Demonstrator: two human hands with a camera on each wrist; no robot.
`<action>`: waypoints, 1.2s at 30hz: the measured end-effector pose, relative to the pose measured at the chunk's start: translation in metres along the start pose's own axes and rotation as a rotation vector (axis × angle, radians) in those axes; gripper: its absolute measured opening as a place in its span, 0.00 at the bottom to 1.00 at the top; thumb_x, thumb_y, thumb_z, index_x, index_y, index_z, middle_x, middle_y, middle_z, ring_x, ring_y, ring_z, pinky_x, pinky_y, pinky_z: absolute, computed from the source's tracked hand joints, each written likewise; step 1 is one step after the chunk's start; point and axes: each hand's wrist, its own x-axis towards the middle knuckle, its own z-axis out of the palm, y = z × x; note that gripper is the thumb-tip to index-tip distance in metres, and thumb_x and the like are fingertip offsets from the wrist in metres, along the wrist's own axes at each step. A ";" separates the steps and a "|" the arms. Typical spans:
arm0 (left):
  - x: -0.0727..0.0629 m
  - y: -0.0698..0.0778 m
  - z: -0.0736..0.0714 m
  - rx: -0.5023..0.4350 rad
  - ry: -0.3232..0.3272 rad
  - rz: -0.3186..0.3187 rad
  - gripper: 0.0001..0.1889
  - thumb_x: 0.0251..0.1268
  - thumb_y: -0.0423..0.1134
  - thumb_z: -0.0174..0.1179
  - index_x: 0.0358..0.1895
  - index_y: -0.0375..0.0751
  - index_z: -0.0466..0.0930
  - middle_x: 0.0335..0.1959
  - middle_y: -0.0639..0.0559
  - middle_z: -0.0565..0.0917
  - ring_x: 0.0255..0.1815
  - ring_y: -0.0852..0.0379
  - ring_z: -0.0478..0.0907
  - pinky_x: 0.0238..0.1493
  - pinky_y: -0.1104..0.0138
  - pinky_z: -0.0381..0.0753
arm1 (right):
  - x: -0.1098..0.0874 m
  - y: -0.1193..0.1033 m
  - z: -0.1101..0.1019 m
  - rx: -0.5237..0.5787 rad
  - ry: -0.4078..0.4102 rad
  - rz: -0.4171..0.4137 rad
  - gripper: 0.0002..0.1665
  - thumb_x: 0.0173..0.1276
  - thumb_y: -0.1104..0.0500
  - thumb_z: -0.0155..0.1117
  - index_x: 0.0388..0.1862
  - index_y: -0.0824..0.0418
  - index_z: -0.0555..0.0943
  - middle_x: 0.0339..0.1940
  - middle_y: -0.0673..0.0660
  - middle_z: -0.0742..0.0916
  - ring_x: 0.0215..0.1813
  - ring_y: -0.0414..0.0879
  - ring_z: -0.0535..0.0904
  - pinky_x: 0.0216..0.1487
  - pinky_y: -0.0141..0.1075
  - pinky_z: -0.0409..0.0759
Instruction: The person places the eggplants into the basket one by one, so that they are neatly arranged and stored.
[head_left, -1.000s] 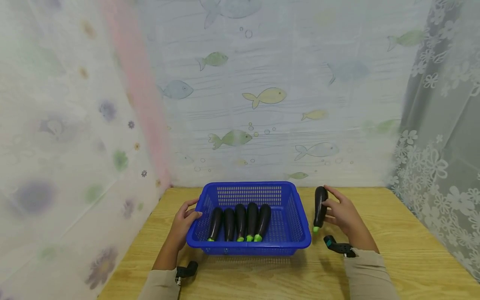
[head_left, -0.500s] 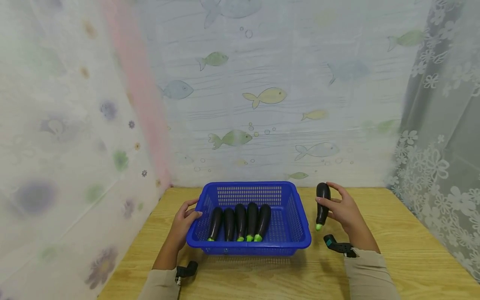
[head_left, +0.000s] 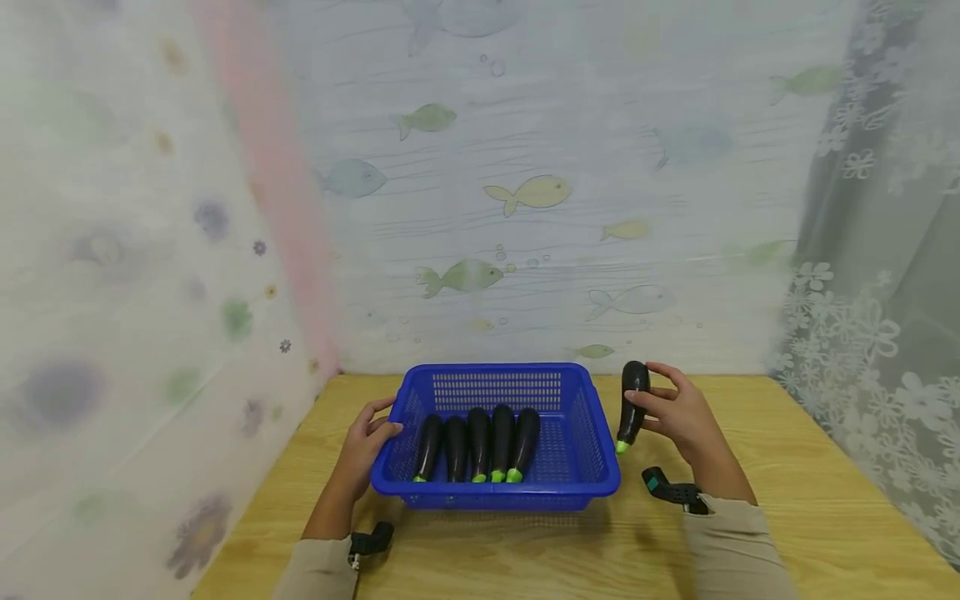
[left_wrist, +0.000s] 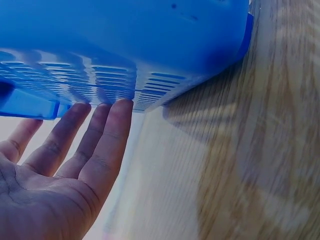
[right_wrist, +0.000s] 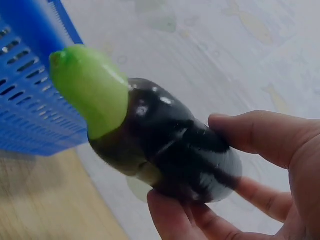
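Observation:
A dark eggplant (head_left: 633, 403) with a green stem end is pinched between the thumb and fingers of my right hand (head_left: 681, 415). It is held upright, stem end down, just right of the blue plastic basket (head_left: 497, 490), apart from it. The right wrist view shows the green end of this eggplant (right_wrist: 175, 145) towards the camera. Several more eggplants (head_left: 480, 446) lie side by side in the basket's left and middle part. My left hand (head_left: 365, 446) holds the basket's left side, thumb over the rim; its fingertips (left_wrist: 120, 107) touch the slotted outer wall.
The basket stands on a wood-grain table (head_left: 495, 558). Behind the table hangs a sheet printed with fish (head_left: 536, 192). A flowered sheet (head_left: 210, 392) borders the left side, and a lace curtain (head_left: 862, 333) hangs at the right.
The eggplant in my right hand has risen a little, then shifted left towards the basket. My left hand keeps its place on the basket's left side.

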 end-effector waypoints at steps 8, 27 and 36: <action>-0.001 0.002 0.003 0.005 0.002 -0.001 0.28 0.73 0.36 0.60 0.74 0.49 0.69 0.64 0.30 0.80 0.55 0.39 0.85 0.48 0.53 0.90 | -0.003 -0.008 0.003 -0.011 0.001 -0.018 0.53 0.73 0.53 0.69 0.86 0.57 0.48 0.73 0.75 0.70 0.50 0.42 0.86 0.51 0.42 0.89; -0.001 0.001 0.002 0.022 -0.003 -0.007 0.28 0.73 0.38 0.60 0.75 0.51 0.68 0.65 0.32 0.80 0.56 0.40 0.85 0.49 0.51 0.89 | 0.018 -0.037 0.041 -0.342 -0.064 0.005 0.51 0.67 0.47 0.74 0.81 0.62 0.61 0.68 0.75 0.78 0.62 0.65 0.83 0.52 0.52 0.88; 0.001 0.001 0.002 0.028 0.006 -0.005 0.27 0.73 0.38 0.60 0.74 0.50 0.69 0.64 0.32 0.81 0.53 0.43 0.86 0.47 0.53 0.90 | 0.030 -0.051 0.057 -0.427 -0.111 0.059 0.49 0.63 0.53 0.78 0.77 0.66 0.64 0.56 0.73 0.85 0.47 0.57 0.89 0.45 0.48 0.90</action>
